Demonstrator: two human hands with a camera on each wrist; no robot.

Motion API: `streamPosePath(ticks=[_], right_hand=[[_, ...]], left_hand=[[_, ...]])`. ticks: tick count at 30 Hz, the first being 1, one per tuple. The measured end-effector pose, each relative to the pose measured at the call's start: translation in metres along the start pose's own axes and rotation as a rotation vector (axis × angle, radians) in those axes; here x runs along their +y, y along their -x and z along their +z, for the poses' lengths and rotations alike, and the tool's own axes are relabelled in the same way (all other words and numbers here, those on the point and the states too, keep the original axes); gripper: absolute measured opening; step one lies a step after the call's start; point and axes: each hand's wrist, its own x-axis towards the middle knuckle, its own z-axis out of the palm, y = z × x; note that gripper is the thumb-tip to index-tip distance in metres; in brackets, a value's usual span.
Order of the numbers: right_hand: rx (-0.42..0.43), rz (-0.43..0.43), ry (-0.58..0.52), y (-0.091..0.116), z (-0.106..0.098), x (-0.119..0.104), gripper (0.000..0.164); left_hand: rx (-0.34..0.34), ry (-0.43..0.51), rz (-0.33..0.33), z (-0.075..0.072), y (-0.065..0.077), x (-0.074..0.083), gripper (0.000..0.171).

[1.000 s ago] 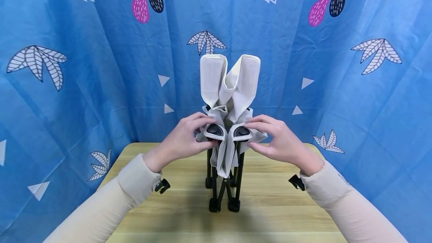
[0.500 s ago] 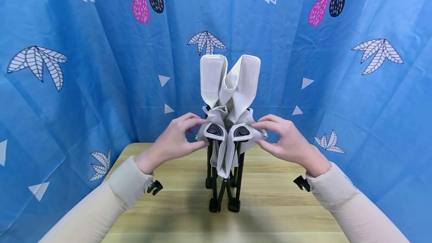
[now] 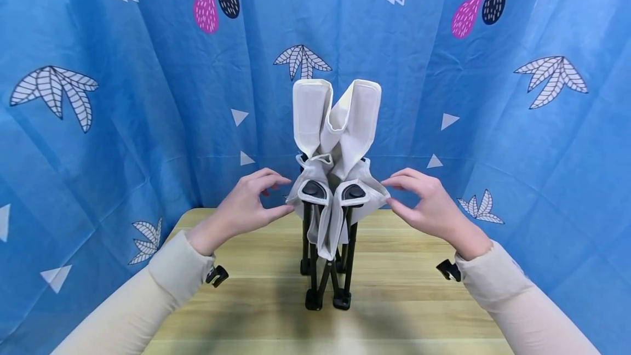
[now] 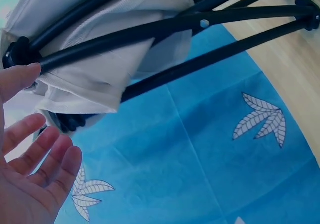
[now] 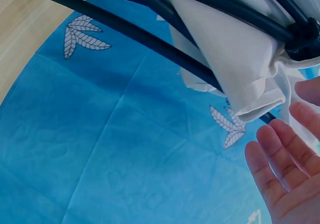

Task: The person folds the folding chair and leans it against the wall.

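A small folding chair (image 3: 311,119) with white fabric and black legs (image 3: 350,256) stands upright and folded at the middle of the head view. Its two fabric back panels rise like ears, and black corner caps show at the front of the seat. My left hand (image 3: 246,201) is just left of the seat cloth, fingers and thumb spread apart and holding nothing. On the other side my right hand (image 3: 426,201) is likewise spread, its fingertips close to the cloth's edge; touching or not, I cannot tell. Both wrist views show the white fabric (image 4: 100,81) and loose, extended fingers.
The chair's feet stand on a light wooden table (image 3: 419,289) with rounded far corners. Behind and at both sides hangs a blue curtain (image 3: 197,97) printed with leaves, triangles and drops. A black buckle (image 3: 217,276) hangs at each wrist.
Both hands have moved outward from the chair's front corners, the left one leftward and the right one rightward, leaving the seat. The chair has stayed in place, still folded.
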Motion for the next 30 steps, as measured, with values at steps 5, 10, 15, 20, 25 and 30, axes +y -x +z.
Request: streamPosePath(ticks=[5,10,15,20,25,30], right_hand=[[0.01,0.019,0.014,0.006,-0.001,0.004,0.038],[0.021,0.039,0.033,0.012,-0.003,0.01,0.036],[0.025,0.068,0.042,0.017,-0.003,0.015,0.034],[0.005,0.108,0.054,0.024,-0.002,0.017,0.034],[-0.023,0.149,0.079,0.032,0.002,0.021,0.032],[-0.049,0.195,0.071,0.038,0.006,0.023,0.031]], left_hand=[[-0.002,-0.02,-0.009,0.002,0.005,-0.01,0.042],[-0.02,-0.026,-0.045,0.004,0.009,-0.015,0.041],[-0.037,-0.035,-0.072,0.006,0.013,-0.019,0.04],[-0.065,-0.025,-0.1,0.012,0.017,-0.024,0.04],[-0.094,-0.004,-0.138,0.02,0.023,-0.027,0.041],[-0.103,-0.023,-0.14,0.028,0.029,-0.032,0.04]])
